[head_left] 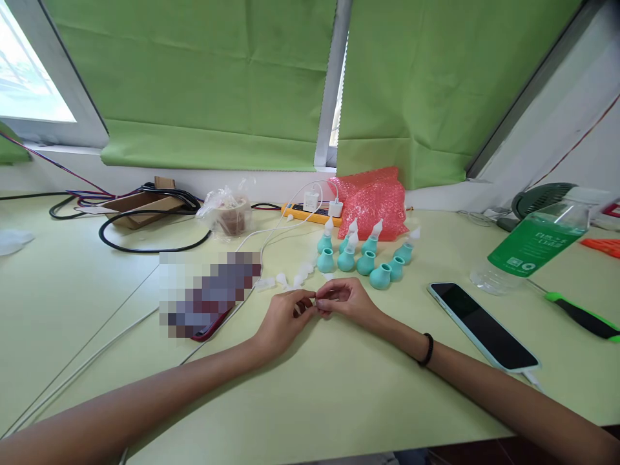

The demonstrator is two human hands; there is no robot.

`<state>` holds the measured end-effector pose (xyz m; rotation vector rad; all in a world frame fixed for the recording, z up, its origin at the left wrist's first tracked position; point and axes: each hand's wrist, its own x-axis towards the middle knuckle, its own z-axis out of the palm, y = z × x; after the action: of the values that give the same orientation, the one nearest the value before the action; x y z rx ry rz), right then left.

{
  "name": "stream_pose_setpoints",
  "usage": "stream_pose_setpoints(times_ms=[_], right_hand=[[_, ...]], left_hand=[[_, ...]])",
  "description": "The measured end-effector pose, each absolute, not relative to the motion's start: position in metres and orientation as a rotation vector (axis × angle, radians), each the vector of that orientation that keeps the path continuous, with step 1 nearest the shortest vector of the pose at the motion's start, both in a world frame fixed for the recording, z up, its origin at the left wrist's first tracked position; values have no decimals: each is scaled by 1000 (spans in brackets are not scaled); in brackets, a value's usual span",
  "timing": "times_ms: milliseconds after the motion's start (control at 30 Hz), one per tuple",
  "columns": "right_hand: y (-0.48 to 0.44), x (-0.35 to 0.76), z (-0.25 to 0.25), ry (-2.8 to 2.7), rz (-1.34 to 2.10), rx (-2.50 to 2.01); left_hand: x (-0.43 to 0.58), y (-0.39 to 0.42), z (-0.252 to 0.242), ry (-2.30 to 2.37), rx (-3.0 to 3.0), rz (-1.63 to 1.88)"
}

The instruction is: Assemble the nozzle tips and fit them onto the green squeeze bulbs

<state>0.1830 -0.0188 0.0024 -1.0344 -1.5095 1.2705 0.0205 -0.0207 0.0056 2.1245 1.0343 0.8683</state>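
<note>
My left hand (285, 321) and my right hand (349, 301) meet over the table just in front of the small parts. Both are closed in a pinch, fingertips almost touching. Whatever lies between them is too small or hidden to make out. Beyond my right hand stand several teal rubber bulbs (381, 276), some with an open round neck. Others carry a translucent white pointed tip (377, 227). Loose translucent tips (303, 272) lie in a short row behind my left hand.
A phone in a red case (209, 330), its screen blurred, lies left; another phone (484, 326) charges at right. A tilted green-labelled bottle (537, 242) and a green-black handle (584, 316) are farther right. Behind are a power strip (290, 211), pink bubble wrap (371, 203), tape (231, 216) and black cables (145, 250).
</note>
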Motion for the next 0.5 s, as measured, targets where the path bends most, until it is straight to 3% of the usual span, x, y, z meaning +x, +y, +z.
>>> stream_pose_setpoints(times_ms=[167, 500], right_hand=[[-19, 183, 4, -1505, 1238, -1097], [27, 161, 32, -2143, 147, -1535]], left_hand=[[22, -19, 6, 1077, 2042, 899], [20, -20, 0, 1112, 1950, 987]])
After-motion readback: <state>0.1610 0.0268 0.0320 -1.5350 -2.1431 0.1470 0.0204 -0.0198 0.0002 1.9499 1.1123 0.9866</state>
